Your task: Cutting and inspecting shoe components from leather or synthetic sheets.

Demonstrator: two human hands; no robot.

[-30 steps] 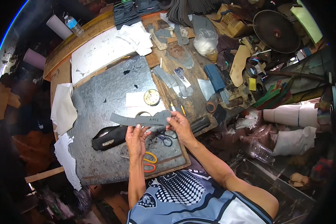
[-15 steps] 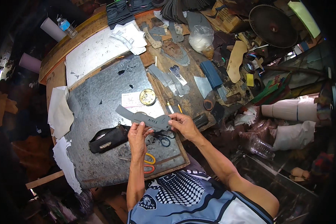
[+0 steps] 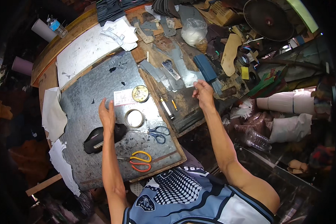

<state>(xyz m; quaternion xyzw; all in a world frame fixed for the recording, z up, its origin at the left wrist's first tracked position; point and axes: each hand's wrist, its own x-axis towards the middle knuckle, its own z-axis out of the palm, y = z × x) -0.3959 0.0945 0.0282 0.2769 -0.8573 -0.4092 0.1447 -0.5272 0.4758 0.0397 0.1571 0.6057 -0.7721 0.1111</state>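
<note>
My left hand (image 3: 107,115) is over the metal-topped board (image 3: 86,89), thumb and fingers apart, holding nothing. Below it lies a black zip pouch (image 3: 114,131), partly hidden by my forearm. My right hand (image 3: 204,95) hovers at the wooden bench, fingers loosely bent, with nothing visible in them. Just beyond its fingertips is a clear plastic sheet (image 3: 190,79). A long grey pattern piece (image 3: 179,61) lies among other grey pieces (image 3: 153,69). A tape roll (image 3: 134,118), blue-black scissors (image 3: 158,133) and scissors with yellow and orange handles (image 3: 141,161) rest on the board.
A round yellowish tin (image 3: 140,93) sits on a printed paper slip (image 3: 123,98). A marker (image 3: 167,108) and a yellow pencil (image 3: 174,105) lie at the board's right. Farther off are a blue block (image 3: 205,68), a tan pattern piece (image 3: 231,55) and a plastic bag (image 3: 194,31).
The grey pattern piece has left my hands and now lies on the bench. My right hand moved up and right, my left hand left and up. The tape roll and scissors are uncovered.
</note>
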